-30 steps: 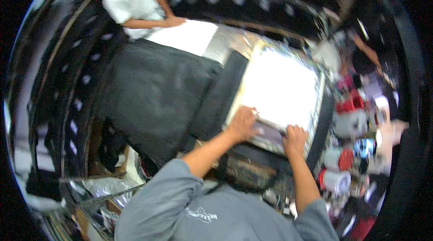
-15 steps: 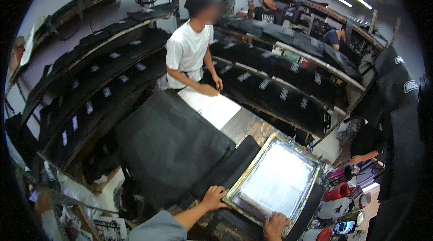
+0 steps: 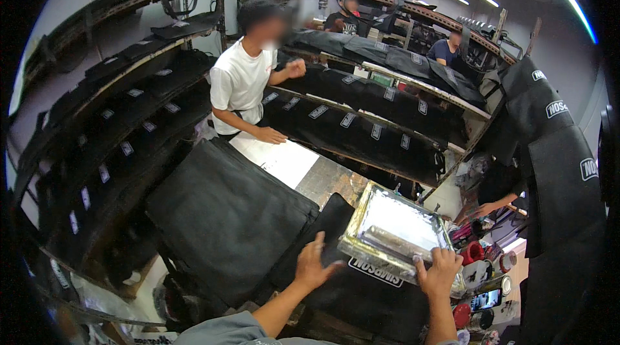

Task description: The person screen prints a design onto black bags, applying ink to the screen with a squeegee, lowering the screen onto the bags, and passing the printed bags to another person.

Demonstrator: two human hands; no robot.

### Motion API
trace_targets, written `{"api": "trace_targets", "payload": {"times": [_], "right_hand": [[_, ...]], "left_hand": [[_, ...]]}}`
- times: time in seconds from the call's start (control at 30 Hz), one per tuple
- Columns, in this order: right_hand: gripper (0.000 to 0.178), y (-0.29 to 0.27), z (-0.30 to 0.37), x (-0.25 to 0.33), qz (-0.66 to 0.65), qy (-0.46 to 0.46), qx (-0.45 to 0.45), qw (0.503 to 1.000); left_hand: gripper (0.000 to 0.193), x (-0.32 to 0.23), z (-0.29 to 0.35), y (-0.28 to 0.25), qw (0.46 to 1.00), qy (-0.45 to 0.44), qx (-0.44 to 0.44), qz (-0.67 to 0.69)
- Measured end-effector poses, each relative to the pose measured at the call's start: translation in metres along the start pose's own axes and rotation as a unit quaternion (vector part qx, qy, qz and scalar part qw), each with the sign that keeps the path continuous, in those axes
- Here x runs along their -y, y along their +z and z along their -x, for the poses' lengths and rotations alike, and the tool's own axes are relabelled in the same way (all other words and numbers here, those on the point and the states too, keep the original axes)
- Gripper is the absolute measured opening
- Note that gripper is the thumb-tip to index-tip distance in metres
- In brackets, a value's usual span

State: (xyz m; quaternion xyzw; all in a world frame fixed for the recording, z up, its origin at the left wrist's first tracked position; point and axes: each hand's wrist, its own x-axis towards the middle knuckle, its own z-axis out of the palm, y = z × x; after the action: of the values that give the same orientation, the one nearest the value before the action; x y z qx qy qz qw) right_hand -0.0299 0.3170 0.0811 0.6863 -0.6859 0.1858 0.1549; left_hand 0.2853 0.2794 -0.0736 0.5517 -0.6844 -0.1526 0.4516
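Observation:
My right hand (image 3: pixel 439 272) grips the near edge of a screen printing frame (image 3: pixel 354 217), whose near side is raised. A long squeegee bar (image 3: pixel 395 242) lies inside the frame along its near side, close to my right fingers. Under the raised edge, a black fabric piece (image 3: pixel 371 303) carries a white printed label (image 3: pixel 376 272). My left hand (image 3: pixel 314 266) hovers just left of the frame, fingers spread, holding nothing. Beside it lies another black piece (image 3: pixel 294 245), and further left a large stack of black fabric panels (image 3: pixel 232 196).
Across the table, a person in a white shirt (image 3: pixel 242 80) rests a hand near a white sheet (image 3: pixel 274 158). Racks of black panels (image 3: pixel 336 109) surround the table. At right stand a red container (image 3: pixel 473 252), several jars and a lit phone (image 3: pixel 485 300). Black pieces (image 3: pixel 558 158) hang there.
The frame's near side has risen, uncovering the white print. My left hand has let go of the frame and opened. The person opposite has raised one hand. The view has shifted slightly.

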Motion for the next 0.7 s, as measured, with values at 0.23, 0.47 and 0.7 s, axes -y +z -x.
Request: {"api": "trace_targets", "payload": {"times": [0.23, 0.47, 0.7], "right_hand": [[0.046, -0.018, -0.073, -0.02, -0.008, -0.001, -0.006, 1.0], [0.047, -0.018, -0.097, -0.031, -0.009, -0.011, -0.054, 0.998], [0.053, -0.013, -0.099, -0.05, 0.005, 0.02, 0.016, 1.0]], "left_hand": [[0.109, 0.085, 0.076, 0.037, 0.873, -0.312, 0.25, -0.279], [0.094, 0.049, 0.071, -0.02, 0.891, -0.105, 0.078, -0.434], [0.013, 0.112, 0.072, 0.001, 0.898, -0.138, 0.112, -0.402]]}}
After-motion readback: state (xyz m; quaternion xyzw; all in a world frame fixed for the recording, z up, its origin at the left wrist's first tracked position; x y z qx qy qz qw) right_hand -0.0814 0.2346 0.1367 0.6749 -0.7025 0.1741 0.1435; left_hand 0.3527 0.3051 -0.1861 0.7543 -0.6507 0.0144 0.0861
